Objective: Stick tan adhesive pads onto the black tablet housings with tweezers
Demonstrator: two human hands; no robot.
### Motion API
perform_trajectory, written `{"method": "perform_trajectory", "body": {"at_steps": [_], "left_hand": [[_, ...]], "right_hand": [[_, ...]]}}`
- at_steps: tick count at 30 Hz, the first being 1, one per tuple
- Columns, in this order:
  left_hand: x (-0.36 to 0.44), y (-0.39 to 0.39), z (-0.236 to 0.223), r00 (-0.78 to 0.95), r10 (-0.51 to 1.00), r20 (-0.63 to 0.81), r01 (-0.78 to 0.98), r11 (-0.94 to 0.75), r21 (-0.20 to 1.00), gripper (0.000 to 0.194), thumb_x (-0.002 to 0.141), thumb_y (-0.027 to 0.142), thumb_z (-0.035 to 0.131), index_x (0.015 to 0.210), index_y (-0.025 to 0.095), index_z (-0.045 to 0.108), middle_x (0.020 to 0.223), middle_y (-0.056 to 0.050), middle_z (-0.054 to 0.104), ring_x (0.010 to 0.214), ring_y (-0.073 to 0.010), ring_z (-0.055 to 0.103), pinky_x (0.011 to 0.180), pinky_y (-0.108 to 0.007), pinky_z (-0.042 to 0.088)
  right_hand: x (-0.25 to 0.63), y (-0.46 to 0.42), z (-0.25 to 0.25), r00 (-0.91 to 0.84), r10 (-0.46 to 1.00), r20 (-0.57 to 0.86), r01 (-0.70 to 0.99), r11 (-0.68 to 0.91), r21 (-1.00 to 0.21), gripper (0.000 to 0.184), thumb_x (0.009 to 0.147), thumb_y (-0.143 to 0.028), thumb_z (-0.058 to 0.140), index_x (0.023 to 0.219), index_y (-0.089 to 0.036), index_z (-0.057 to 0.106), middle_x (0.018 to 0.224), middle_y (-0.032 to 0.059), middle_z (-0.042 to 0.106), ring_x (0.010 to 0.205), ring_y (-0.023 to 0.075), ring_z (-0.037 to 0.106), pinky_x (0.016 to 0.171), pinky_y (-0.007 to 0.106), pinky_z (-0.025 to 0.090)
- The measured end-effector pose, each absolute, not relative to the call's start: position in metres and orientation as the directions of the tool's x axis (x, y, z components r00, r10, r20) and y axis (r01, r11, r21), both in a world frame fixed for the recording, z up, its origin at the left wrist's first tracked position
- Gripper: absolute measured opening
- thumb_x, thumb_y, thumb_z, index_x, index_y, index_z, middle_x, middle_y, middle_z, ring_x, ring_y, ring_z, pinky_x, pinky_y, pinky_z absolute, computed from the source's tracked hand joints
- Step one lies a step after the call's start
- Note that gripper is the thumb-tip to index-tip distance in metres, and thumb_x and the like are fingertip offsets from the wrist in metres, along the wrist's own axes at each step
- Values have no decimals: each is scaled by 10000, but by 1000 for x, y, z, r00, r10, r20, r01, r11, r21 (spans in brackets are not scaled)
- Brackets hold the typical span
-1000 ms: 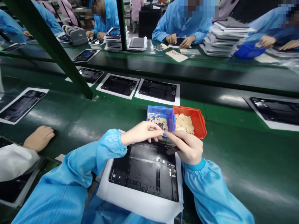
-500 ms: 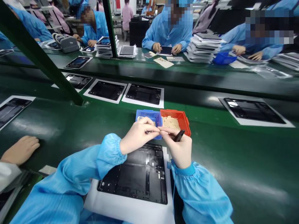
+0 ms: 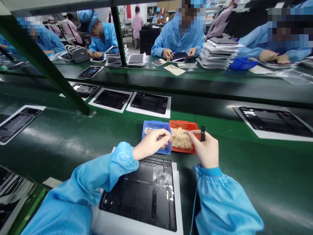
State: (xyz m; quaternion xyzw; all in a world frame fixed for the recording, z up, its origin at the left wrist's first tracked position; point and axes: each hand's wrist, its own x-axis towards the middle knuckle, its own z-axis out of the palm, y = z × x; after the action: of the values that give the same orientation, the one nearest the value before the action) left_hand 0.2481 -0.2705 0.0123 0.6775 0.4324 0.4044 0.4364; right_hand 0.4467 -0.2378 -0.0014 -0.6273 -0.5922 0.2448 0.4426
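Observation:
My left hand sits curled over the blue plastic bin, its fingertips down among small tan pieces. Whether it pinches one, I cannot tell. My right hand holds a slim black tool upright, and its fingertips reach over the orange plastic bin, which is heaped with tan adhesive pieces. Just below both hands, a black tablet back panel lies on a white sheet, touched by neither hand.
More black panels on white sheets line the green workbench. A green steel post slants across the left. Across the bench, co-workers in blue smocks sit beside stacks of tablets.
My hands have separated: the left has dropped to the blue bin, and the right has moved right over the orange bin, with the black tool turned upright. A neighbouring hand at left has left view.

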Motion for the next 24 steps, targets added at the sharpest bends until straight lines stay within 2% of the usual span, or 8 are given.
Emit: {"method": "perform_trajectory", "body": {"at_steps": [3, 7, 11, 14, 16, 19, 21, 24], "left_hand": [[251, -264, 6, 339, 936, 99, 274, -198, 941, 275, 953, 345, 347, 804, 161, 487, 735, 6, 567, 608, -85, 540, 580, -204, 469], [255, -262, 5, 341, 932, 125, 318, -239, 917, 266, 961, 328, 333, 762, 182, 432, 685, 26, 481, 598, -98, 467, 578, -225, 422], [257, -266, 14, 379, 910, 168, 368, -315, 875, 265, 968, 322, 324, 767, 187, 431, 711, 16, 480, 658, -122, 471, 641, -262, 419], [258, -270, 22, 414, 891, 187, 406, -365, 838, 270, 974, 311, 300, 774, 191, 434, 727, 14, 493, 688, -127, 493, 677, -270, 424], [257, -271, 24, 422, 885, 199, 415, -384, 825, 257, 972, 300, 307, 790, 191, 452, 745, 13, 516, 710, -128, 516, 695, -267, 434], [257, -273, 24, 350, 894, 280, 430, -419, 800, 134, 942, 294, 415, 940, 186, 494, 875, -15, 574, 765, -133, 564, 708, -265, 467], [257, -273, 23, 273, 877, 395, 480, -480, 734, 150, 913, 281, 487, 1008, 168, 510, 959, -51, 586, 828, -150, 582, 737, -280, 490], [257, -274, 25, 273, 800, 534, 551, -585, 595, 142, 917, 251, 489, 932, 159, 596, 938, -62, 628, 880, -169, 600, 806, -314, 505]], "right_hand": [[460, -228, -5, 145, 974, 172, 632, 43, -774, 218, 640, -373, 672, 666, -157, 662, 678, 83, 668, 706, 270, 625, 755, 408, 452], [460, -235, 3, 44, 993, 113, 672, 54, -739, 222, 746, -290, 546, 833, -164, 707, 779, 88, 714, 803, 274, 664, 816, 401, 463], [448, -257, 30, -176, 981, 79, 581, 169, -797, 283, 805, -353, 530, 958, -188, 701, 958, 57, 715, 907, 224, 662, 849, 347, 488], [440, -269, 44, -316, 945, 79, 472, 229, -851, 234, 797, -347, 556, 879, -179, 696, 906, 52, 711, 825, 207, 658, 772, 330, 511], [436, -273, 46, -293, 953, 79, 465, 214, -859, 190, 778, -322, 573, 811, -169, 680, 813, 48, 699, 748, 197, 644, 689, 307, 507], [432, -274, 42, -228, 969, 91, 461, 190, -867, 190, 764, -310, 577, 825, -161, 680, 743, 38, 673, 671, 174, 611, 616, 282, 480], [430, -274, 40, -179, 976, 125, 443, 193, -875, 209, 759, -306, 574, 850, -157, 688, 726, 32, 659, 610, 149, 574, 583, 271, 464], [427, -276, 39, -110, 978, 179, 436, 209, -876, 200, 743, -312, 578, 807, -158, 688, 723, 31, 648, 552, 122, 520, 533, 254, 441]]}}
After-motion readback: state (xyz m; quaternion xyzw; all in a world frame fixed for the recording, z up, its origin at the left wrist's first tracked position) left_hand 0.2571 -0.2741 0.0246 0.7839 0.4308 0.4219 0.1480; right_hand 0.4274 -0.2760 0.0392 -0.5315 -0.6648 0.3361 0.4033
